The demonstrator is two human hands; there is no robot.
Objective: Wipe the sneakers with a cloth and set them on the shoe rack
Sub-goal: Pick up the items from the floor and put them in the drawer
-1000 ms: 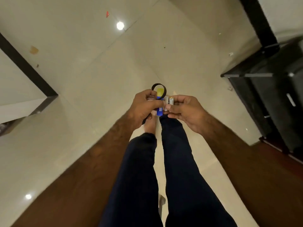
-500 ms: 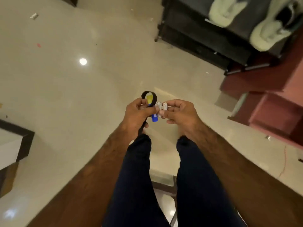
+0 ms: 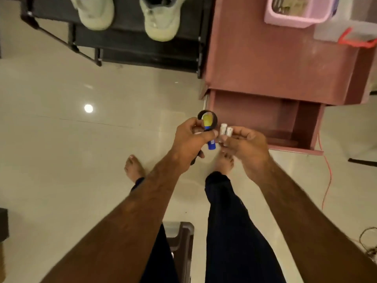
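Pale sneakers (image 3: 161,19) sit paired on the black shoe rack (image 3: 132,45). Our left hand (image 3: 189,141) grips a black ring (image 3: 215,120) and blue-yellow tube (image 3: 211,145); our right hand (image 3: 247,149) pinches two white cylinders (image 3: 223,128).

Head camera is looking down.
It is pointing almost straight down at the floor (image 3: 61,150), close above the left hand (image 3: 189,141) and right hand (image 3: 244,148), shoe rack (image 3: 132,45) peeking in up top.

Pale off-white sneakers (image 3: 126,15), black shoe rack (image 3: 140,52), reddish-brown cabinet (image 3: 271,58), pink basket (image 3: 295,17), cream floor (image 3: 61,160)
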